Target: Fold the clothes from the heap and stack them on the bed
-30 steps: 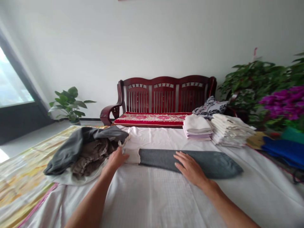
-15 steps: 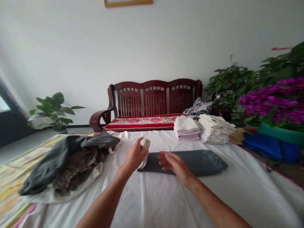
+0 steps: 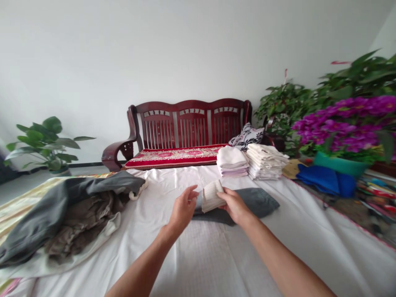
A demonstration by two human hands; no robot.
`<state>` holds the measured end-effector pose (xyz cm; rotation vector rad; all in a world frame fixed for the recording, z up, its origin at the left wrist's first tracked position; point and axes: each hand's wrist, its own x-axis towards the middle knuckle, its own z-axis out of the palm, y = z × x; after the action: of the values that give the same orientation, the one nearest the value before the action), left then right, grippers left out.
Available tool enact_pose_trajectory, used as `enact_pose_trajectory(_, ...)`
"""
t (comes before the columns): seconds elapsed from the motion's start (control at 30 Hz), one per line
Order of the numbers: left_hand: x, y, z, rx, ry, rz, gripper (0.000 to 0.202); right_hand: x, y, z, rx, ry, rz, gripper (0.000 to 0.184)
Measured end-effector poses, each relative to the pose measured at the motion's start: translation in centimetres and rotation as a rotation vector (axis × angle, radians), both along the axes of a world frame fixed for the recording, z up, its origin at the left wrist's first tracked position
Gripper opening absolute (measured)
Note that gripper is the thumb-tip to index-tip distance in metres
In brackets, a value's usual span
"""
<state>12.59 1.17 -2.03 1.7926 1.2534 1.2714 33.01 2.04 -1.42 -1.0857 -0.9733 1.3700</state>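
Observation:
A dark grey garment (image 3: 261,203), apparently trousers folded into a long strip, lies across the white sheet in front of me. Its left end carries a pale ribbed band (image 3: 212,196), raised off the sheet and turned toward the right. My right hand (image 3: 234,203) pinches this band at its right edge, thumb in front. Just left of the band is my left hand (image 3: 185,205), its fingers apart and loosely curved with nothing in them. How the band joins the grey cloth is partly hidden.
A heap of grey and brown clothes (image 3: 83,218) lies at left. Two stacks of folded white cloth, a smaller one (image 3: 232,159) and a larger one (image 3: 266,159), stand at the back right. Beyond are a wooden bench (image 3: 192,119), plants, purple flowers (image 3: 343,121) and blue cloth (image 3: 321,179).
The pale band has passed from my left hand to my right hand and swung rightward. My left hand has let go and its fingers are apart. The view has shifted right.

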Motion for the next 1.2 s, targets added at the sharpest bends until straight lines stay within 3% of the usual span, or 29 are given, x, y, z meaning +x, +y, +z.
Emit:
enact_pose_trajectory(0.1, -1.9, 0.2, -1.0, 0.046, 0.031, 0.140, 0.040, 2.2, 0.7, 1.2, 0.047, 0.008, -0.074, 0.036)
enact_pose_trajectory(0.17, -2.5, 0.4, -1.9, 0.050, 0.052, 0.167, 0.040, 4.3, 1.2, 1.8, 0.071, -0.014, -0.145, 0.037)
enact_pose_trajectory(0.3, -2.1, 0.1, -3.3, 0.056, 0.127, 0.113, 0.038, 8.6, 1.8, 1.8, 0.061, -0.162, -0.337, 0.037)
enact_pose_trajectory(0.47, -0.5, -1.0, -3.7, 0.119, 0.272, 0.015, 0.035, 12.3, 1.7, 0.8, 0.031, -0.375, -0.475, 0.035)
enact_pose_trajectory(0.63, 0.4, -1.6, -3.8, 0.134, 0.376, -0.034, 0.037, 14.6, 1.4, 0.6, -0.026, -0.907, -0.481, 0.040)
enact_pose_trajectory(0.77, 0.6, -1.8, -3.8, 0.084, 0.435, -0.051, 0.039, 15.0, 1.1, 0.7, -0.220, -1.314, -0.502, 0.044)
enact_pose_trajectory(0.83, 0.6, -1.8, -3.8, 0.053, 0.455, -0.060, 0.040, 14.9, 0.9, 0.6, -0.286, -1.392, -0.483, 0.045)
enact_pose_trajectory(1.0, 0.3, -1.8, -3.7, 0.010, 0.475, -0.074, 0.041, 15.1, 0.5, 0.1, -0.264, -1.560, -0.481, 0.056)
enact_pose_trajectory(1.2, 0.0, -1.8, -3.5, 0.005, 0.476, -0.068, 0.042, 15.9, 0.5, 0.2, -0.429, -1.508, -0.357, 0.061)
